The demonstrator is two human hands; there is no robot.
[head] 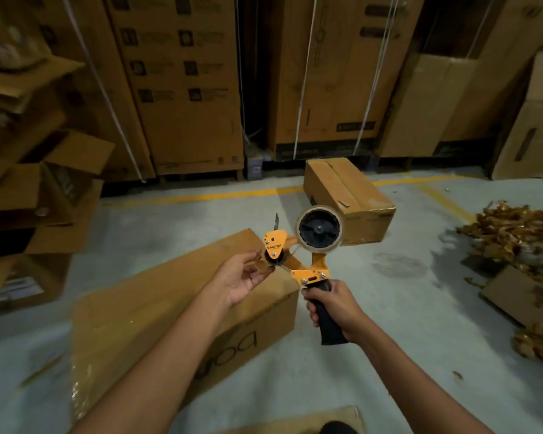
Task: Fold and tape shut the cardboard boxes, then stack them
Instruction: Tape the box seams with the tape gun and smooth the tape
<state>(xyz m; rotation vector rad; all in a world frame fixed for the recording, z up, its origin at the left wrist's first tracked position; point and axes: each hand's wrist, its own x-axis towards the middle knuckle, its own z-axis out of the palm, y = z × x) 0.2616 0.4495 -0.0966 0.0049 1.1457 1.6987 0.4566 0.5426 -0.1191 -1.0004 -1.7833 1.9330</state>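
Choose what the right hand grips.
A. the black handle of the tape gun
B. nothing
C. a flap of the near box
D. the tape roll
A: the right hand has its fingers curled round the black handle of the tape gun.

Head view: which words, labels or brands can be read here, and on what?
"Munix": front plate of the orange tape dispenser.
Black handwritten letters, upside down, on the near brown cardboard box: not surely readable.
Printed labels on tall stacked cartons: too blurred.
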